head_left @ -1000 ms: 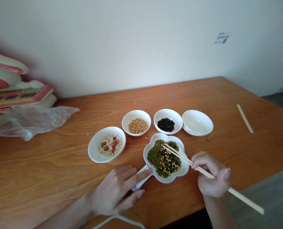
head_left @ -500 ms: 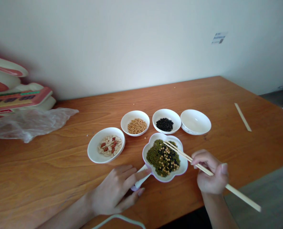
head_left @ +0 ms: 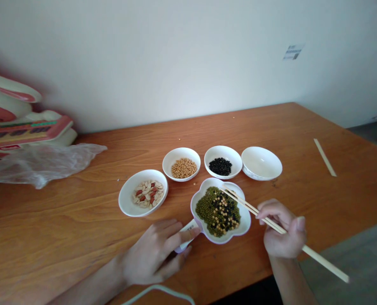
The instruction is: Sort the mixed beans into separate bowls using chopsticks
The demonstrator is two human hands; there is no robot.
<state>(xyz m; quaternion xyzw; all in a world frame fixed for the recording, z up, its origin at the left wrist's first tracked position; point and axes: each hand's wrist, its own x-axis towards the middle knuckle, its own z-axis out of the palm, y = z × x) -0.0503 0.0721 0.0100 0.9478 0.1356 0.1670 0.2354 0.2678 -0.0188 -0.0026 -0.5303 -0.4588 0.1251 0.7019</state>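
My left hand (head_left: 163,250) is closed around the short handle of a white, flower-shaped dish (head_left: 205,184) with a lilac edge. In the dish lie green mung beans (head_left: 206,206), mixed on the right with black beans and tan soybeans. A pair of chopsticks (head_left: 272,223) is gripped in my right hand (head_left: 283,228), their tips close together over the beans near the dish's upper part. Whether the tips pinch a bean I cannot tell. Behind the dish stand a bowl of soybeans (head_left: 183,168), a bowl of black beans (head_left: 220,166) and an empty white bowl (head_left: 262,166).
A bowl of shelled peanuts (head_left: 148,194) stands left of the dish. Further left are a clear plastic bag (head_left: 48,163) and a pink and cream toy (head_left: 29,127). A flat wooden strip (head_left: 325,157) lies at the right. A pale cable (head_left: 158,289) runs along the front edge.
The chopstick tips have shifted very slightly in the dish, and my left index finger has moved a little on the handle, uncovering dark print. The view has shifted slightly.
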